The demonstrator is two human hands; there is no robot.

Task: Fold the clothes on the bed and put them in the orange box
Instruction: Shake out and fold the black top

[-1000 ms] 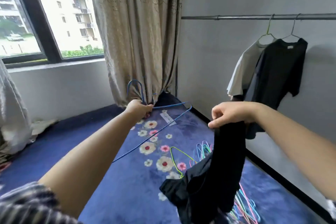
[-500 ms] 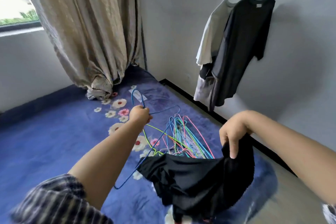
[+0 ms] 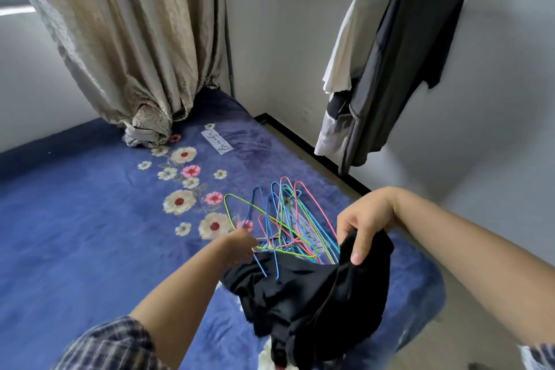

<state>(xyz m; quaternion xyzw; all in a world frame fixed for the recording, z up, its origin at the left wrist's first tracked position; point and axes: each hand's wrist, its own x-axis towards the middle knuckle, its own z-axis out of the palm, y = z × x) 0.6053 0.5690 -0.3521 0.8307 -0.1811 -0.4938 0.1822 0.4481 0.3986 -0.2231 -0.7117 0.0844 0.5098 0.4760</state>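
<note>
your right hand pinches the bunched black garment at its upper edge, thumb over the cloth, fingers curled behind it; the garment hangs low over the near end of the blue floral blanket on the bed, part draped, part crumpled. your left hand is down at the pile of coloured wire hangers, which lies on the blanket just beyond the garment; the hand is blurred, and you cannot tell whether its fingers grip a wire or have let go. a blue hanger lies with its ends across the black cloth. judged step: the hanger is being parted from the garment, folding not begun. next move calls for a free left hand, the cloth spread flat on open blanket away from the wires. the orange box is not in view. a black t-shirt and a white shirt hang by the wall; a beige curtain falls to the bed's far corner.
</note>
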